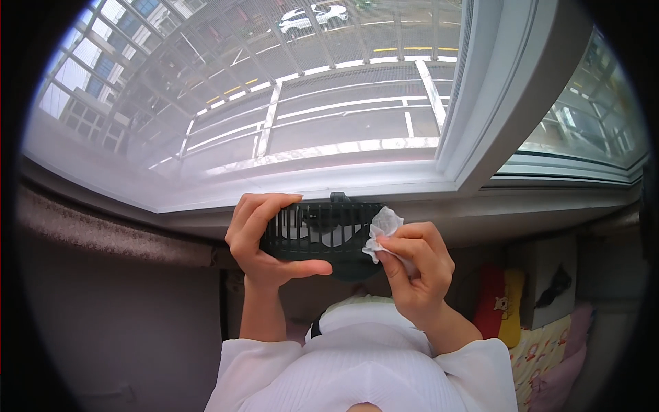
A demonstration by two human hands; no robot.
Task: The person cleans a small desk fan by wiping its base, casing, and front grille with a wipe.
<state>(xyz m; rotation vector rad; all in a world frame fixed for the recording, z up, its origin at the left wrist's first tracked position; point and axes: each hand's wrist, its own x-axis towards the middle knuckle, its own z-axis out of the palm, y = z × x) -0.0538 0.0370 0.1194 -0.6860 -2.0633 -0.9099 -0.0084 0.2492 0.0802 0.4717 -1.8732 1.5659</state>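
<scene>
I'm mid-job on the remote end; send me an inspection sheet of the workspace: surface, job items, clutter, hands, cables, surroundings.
Surface: white window frame just beyond the work; cannot tell whether anything supports the held item.
Job's things: dark slatted casing, held crosswise; crumpled white tissue at its right end.
Clutter: red item, yellow item, grey box and patterned cloth, all at lower right, apart from the hands.
Grippers: left hand grips the casing's left end, thumb along the near side; right hand pinches the tissue between thumb and fingers.
Cables: nothing seen for certain.
Surroundings: barred window, with a white car on the road outside.
</scene>
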